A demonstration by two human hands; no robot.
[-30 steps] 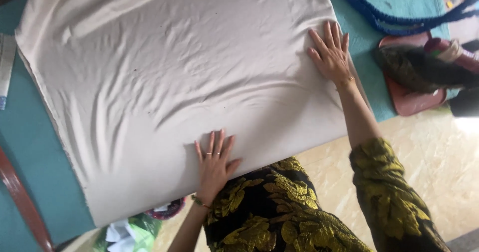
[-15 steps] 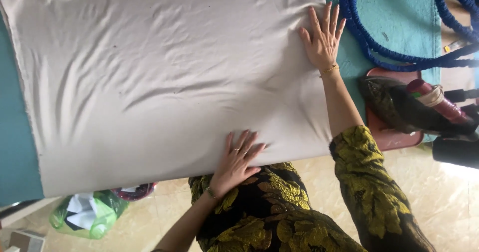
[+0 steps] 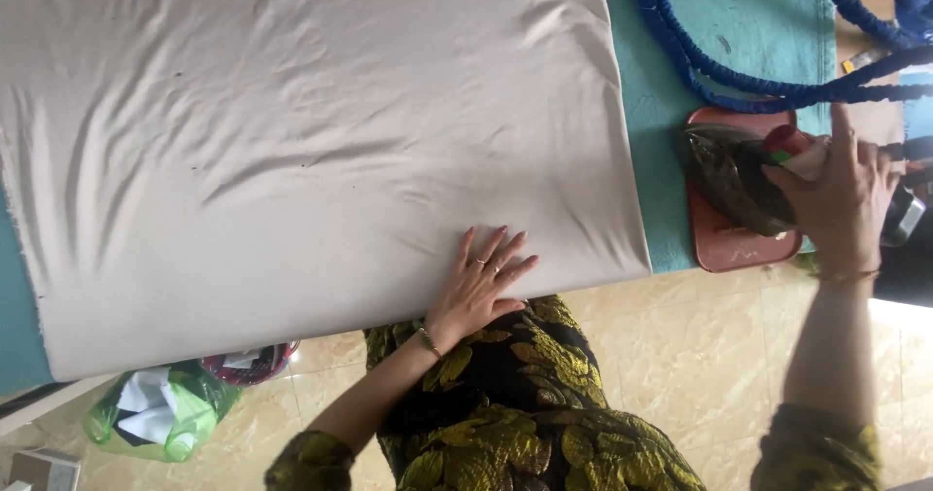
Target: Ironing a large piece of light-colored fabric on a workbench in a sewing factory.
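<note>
Head cam, only one view here: big beige cloth [image 3: 311, 141] is spread over a teal-covered table [image 3: 739, 34], a bit wrinkled, covering most of the top. Left hand [image 3: 478, 287] lies flat on the cloth's near edge, fingers spread, palm down. Right hand [image 3: 841, 194] is way off to the side, curled over the handle of an iron [image 3: 729, 175] that rests on a reddish tray [image 3: 729, 248] just past the cloth's edge. Blue braided cord [image 3: 719, 73] loops over the table behind the iron. Green bag of scraps [image 3: 160, 413] on the tile floor below.
</note>
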